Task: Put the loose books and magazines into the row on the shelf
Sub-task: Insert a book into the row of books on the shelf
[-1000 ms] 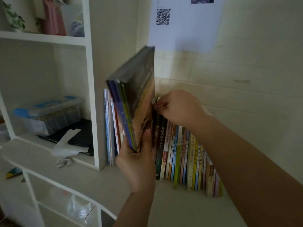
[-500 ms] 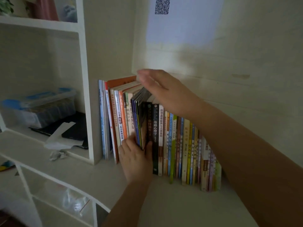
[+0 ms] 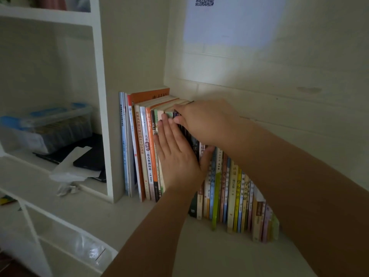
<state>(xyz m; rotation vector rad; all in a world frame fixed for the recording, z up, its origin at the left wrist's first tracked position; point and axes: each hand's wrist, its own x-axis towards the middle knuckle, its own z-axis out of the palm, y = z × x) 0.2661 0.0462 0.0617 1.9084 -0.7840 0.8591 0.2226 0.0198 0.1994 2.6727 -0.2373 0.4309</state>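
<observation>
At the centre of the frame, the left hand lies flat with straight fingers against the spines of the books just slid into the row, its thumb spread out to the right; the right hand comes over from the right and rests on their top edges, fingers curled down over them, though whether it pinches one or merely steadies them I cannot tell; these dark-spined books stand between the taller orange-backed volumes on the left and the thin coloured spines on the right, mostly hidden by the palms. To finish the step well, the flat palm should push evenly and straight back until the spines sit level with their neighbours; the upper hand should keep the tops from tipping or fanning; pressure low on the spines would likely stop the bottoms lagging; the thin books toward the lower right lean and stick out unevenly along the shelf, so a sideways squeeze may be needed to close the gaps.
</observation>
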